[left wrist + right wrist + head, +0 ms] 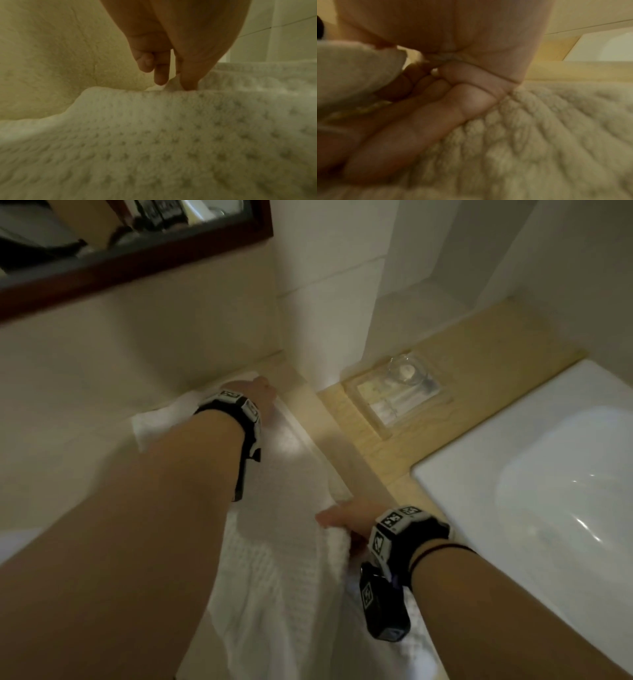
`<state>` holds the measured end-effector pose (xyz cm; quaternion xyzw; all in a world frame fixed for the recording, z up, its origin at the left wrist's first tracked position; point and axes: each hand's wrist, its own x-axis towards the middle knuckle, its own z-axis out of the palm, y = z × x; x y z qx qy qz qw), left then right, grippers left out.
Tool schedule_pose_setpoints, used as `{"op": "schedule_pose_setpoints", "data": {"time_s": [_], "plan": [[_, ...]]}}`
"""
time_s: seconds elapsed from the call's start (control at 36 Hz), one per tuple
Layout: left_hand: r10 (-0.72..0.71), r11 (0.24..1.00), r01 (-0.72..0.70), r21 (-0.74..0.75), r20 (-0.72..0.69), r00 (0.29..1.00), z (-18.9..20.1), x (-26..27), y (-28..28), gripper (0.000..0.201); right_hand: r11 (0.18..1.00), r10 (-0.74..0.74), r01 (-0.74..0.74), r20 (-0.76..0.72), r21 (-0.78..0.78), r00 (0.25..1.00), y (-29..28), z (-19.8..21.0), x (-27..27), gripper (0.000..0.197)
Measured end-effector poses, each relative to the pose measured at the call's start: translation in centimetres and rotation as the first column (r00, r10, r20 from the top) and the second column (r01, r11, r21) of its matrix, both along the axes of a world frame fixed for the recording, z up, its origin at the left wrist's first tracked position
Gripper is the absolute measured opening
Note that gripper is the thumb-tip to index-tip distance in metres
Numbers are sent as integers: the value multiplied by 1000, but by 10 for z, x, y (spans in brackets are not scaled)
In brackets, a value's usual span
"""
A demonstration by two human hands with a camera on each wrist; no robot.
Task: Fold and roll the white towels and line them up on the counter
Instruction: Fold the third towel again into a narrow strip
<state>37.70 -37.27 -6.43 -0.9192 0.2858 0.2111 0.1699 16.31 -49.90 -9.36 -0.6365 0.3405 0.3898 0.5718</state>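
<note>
Between our hands, white towel [274, 474] stretched along the counter [455, 392], our left hand [255, 393] pinching its far edge, our right hand [349, 517] gripping its near edge, sink [548, 474] beside our right hand

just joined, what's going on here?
A person is laying out a white towel lengthwise on the counter beside the sink. The left hand pinches the far end near the wall; the right hand grips the near edge. The towel is flat and unrolled, so no roll is finished in view.
</note>
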Motion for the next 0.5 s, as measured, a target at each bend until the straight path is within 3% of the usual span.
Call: {"op": "schedule_pose_setpoints", "data": {"time_s": [0.14, 0.36, 0.5], "plan": [[93, 995, -89, -51, 88, 992, -4, 3, 2, 44, 997, 42, -41, 10, -65, 999, 2, -3, 2, 55], [61, 998, -61, -6, 223, 973, 6, 22, -2, 36, 989, 114, -108, 60, -102, 992, 6, -2, 5, 59], [222, 971, -193, -144, 224, 949, -1, 30, -6, 37, 986, 112, -103, 65, -132, 992, 5, -7, 4, 59]]}}
